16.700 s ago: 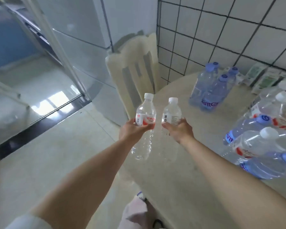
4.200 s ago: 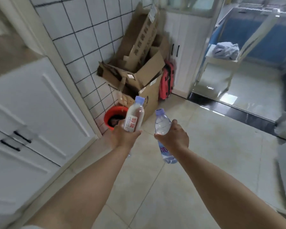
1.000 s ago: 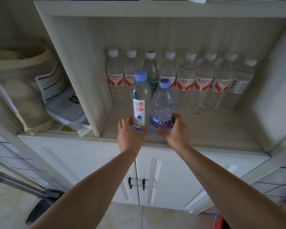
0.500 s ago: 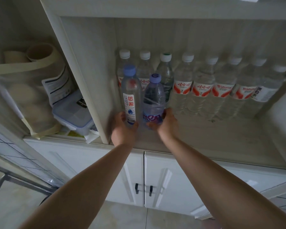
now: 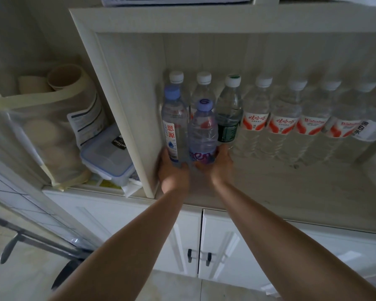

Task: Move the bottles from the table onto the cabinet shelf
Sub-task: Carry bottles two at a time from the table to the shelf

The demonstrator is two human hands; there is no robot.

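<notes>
The left hand (image 5: pixel 172 170) and right hand (image 5: pixel 218 165) are each gripping a blue-capped bottle, the taller bottle (image 5: pixel 174 124) and the shorter bottle (image 5: pixel 202 131), standing them on the cabinet shelf (image 5: pixel 291 187) before a back row (image 5: pixel 284 118) already placed; release is pending

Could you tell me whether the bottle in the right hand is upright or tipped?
Upright: the purple-capped bottle has its cap on top and base low on the shelf, gripped by the right hand.

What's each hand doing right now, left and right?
Left hand: grips the base of the tall blue-capped bottle.
Right hand: grips the base of the shorter purple-capped bottle.
</notes>
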